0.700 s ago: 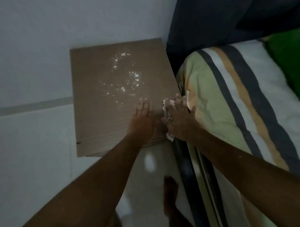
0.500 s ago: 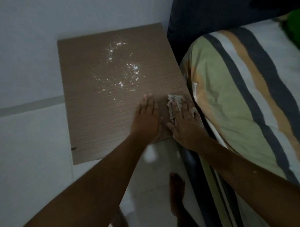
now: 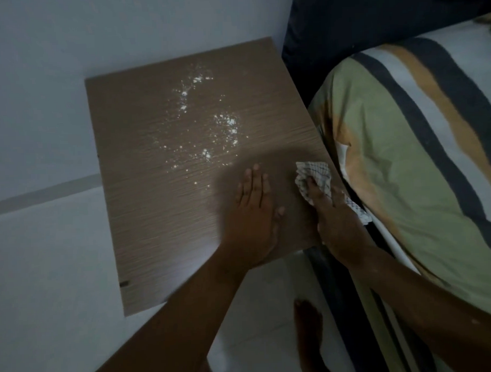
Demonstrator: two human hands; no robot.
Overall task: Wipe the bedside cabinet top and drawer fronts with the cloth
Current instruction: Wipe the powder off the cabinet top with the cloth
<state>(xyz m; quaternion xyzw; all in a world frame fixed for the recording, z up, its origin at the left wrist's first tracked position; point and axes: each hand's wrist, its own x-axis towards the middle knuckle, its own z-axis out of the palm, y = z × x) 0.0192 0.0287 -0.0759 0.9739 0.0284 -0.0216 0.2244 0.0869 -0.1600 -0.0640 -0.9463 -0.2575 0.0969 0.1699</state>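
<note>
The bedside cabinet top [image 3: 162,216] is brown wood grain, seen from above, with white powder [image 3: 209,131] scattered over its middle and far part. My left hand [image 3: 253,213] lies flat on the near right part of the top, fingers straight. Just to its right, at the top's right edge, my right hand [image 3: 337,218] holds a white checked cloth [image 3: 313,169] against the wood, the cloth bunched around its fingers. The powder lies beyond both hands, untouched by the cloth. The drawer fronts are hidden from this angle.
A bed with a striped green, orange, white and dark cover [image 3: 404,152] presses against the cabinet's right side. A dark headboard [image 3: 358,20] rises behind it. A pale wall [image 3: 66,39] borders the cabinet's far and left sides. My bare foot [image 3: 308,336] stands on the light floor.
My right hand has slid the cloth forward along the right edge, so more cloth shows beyond the fingers. My left hand stays flat in the same place.
</note>
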